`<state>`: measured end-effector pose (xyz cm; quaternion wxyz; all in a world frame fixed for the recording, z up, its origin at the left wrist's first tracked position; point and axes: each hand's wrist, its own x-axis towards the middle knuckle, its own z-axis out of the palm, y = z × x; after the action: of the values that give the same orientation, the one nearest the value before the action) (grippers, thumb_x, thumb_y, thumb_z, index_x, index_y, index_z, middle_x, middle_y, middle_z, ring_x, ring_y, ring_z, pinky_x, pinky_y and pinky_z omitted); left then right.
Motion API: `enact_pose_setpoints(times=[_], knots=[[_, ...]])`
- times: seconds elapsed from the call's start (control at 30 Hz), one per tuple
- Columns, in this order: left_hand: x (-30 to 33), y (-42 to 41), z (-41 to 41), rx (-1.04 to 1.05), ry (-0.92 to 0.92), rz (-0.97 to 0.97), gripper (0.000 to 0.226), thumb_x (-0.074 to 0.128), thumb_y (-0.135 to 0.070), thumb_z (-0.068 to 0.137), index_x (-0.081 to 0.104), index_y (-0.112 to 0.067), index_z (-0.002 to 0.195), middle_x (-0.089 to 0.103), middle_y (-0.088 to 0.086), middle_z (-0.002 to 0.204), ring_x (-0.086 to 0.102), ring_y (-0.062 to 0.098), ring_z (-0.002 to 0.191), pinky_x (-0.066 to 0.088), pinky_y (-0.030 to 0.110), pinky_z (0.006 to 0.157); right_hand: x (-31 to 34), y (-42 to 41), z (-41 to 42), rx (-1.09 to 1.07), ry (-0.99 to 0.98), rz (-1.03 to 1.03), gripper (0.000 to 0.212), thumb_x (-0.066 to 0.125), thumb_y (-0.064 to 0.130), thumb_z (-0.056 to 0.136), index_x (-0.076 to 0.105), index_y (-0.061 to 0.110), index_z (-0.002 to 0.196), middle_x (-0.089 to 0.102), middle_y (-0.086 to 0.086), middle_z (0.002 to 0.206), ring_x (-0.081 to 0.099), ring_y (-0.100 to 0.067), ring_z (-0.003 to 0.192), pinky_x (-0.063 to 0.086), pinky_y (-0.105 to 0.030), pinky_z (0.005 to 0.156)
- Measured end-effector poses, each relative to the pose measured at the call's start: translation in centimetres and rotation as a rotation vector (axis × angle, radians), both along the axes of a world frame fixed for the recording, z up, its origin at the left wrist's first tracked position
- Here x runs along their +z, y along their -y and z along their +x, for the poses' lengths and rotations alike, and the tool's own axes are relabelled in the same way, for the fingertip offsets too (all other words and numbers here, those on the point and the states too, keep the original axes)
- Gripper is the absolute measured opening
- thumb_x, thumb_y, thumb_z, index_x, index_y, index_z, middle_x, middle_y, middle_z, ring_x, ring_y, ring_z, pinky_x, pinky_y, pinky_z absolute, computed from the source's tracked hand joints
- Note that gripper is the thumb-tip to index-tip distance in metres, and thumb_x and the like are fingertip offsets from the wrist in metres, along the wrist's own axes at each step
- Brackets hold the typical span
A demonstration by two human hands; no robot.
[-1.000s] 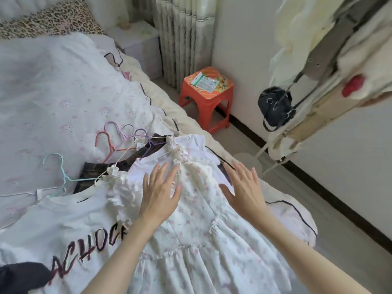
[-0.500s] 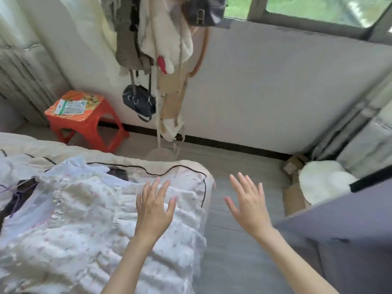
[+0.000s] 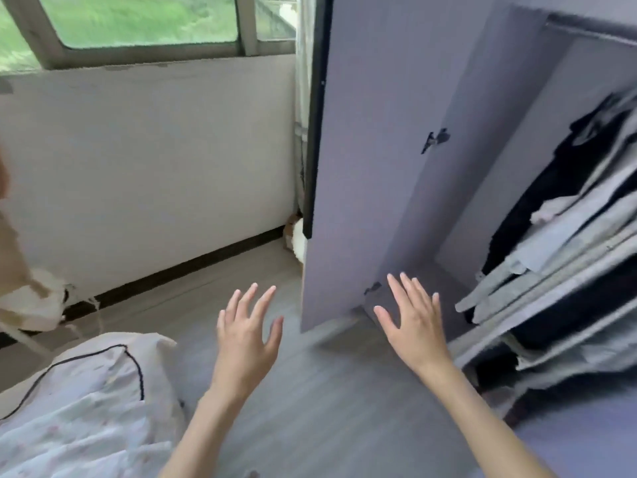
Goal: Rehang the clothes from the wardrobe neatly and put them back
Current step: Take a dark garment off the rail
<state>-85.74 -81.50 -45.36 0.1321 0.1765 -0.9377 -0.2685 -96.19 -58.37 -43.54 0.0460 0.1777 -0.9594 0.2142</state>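
- At frame centre: left hand (image 3: 246, 334) and right hand (image 3: 412, 326), fingers spread, holding nothing.
- Right edge: hanging clothes (image 3: 565, 232) inside open wardrobe (image 3: 362, 167).
- Advice: reach in, lift one hanger squarely, avoid snagging neighbours.

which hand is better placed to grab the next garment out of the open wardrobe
Probably the right hand: it is open, empty and lies nearest the hanging clothes in the wardrobe. The left hand, also open and empty, is over the floor near the bed.
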Motion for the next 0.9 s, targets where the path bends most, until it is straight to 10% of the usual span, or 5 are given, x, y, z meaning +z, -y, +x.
enact_pose_setpoints(times=[0.27,0.9], knots=[[3.2,-10.9,-12.1,-0.38,-0.035,-0.071,0.059,0.028,-0.047,0.086,0.051,-0.019,0.131,0.046,0.012,0.138,0.034,0.037,0.132,0.029,0.052,0.103,2.0,-12.6,-4.1,-0.322,-0.09,-0.055,0.066,0.032,0.053,0.086,0.044,0.013,0.137,0.046,-0.012,0.14,0.038,-0.03,0.133,0.027,-0.059,0.105],[7.9,-30.3,-44.4,-0.88,-0.093,0.17,0.037,0.042,-0.021,0.098,0.045,-0.019,0.134,0.044,0.0,0.137,0.04,0.021,0.126,0.033,0.03,0.103,9.3,-29.4,-28.8,-0.542,-0.315,0.095,0.045,0.053,0.021,0.094,0.044,0.008,0.137,0.041,-0.015,0.143,0.029,-0.031,0.137,0.015,-0.047,0.114]])
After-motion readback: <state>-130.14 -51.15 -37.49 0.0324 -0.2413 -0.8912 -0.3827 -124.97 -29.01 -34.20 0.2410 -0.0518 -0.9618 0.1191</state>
